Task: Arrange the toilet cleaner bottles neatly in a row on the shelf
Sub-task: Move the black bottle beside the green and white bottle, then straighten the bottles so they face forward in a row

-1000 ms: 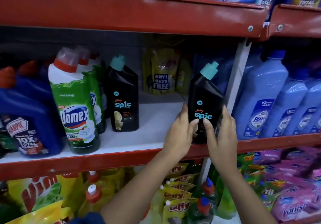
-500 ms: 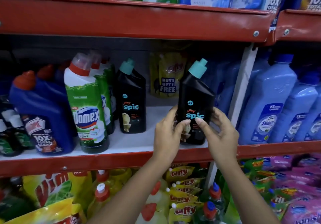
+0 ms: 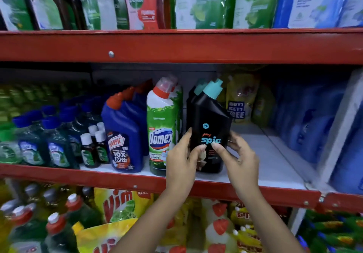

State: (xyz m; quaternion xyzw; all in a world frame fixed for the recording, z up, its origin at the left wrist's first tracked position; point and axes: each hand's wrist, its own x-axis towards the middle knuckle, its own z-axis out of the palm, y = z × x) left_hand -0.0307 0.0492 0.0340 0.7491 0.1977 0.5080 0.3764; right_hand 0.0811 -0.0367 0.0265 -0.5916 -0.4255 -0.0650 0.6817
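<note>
A black Spic toilet cleaner bottle (image 3: 210,121) with a teal cap stands at the front of the white middle shelf (image 3: 271,166). My left hand (image 3: 182,162) grips its left side and my right hand (image 3: 239,158) its right side, thumbs on the label. Directly behind it a second black Spic bottle (image 3: 197,89) shows only its teal cap and shoulder. To the left stands a green and white Domex bottle (image 3: 160,127), close beside the held bottle. Further left are blue Harpic bottles (image 3: 123,133) with red caps.
Small dark green bottles (image 3: 57,142) fill the shelf's left end. Yellow refill pouches (image 3: 240,99) lean at the back, and pale blue bottles (image 3: 306,121) stand at the right behind a white upright. The red upper shelf edge (image 3: 176,46) hangs overhead. Bare shelf lies right of my hands.
Both hands have carried the black Spic bottle left along the shelf, from beside the white upright to in front of the other Spic bottle, next to the Domex bottle.
</note>
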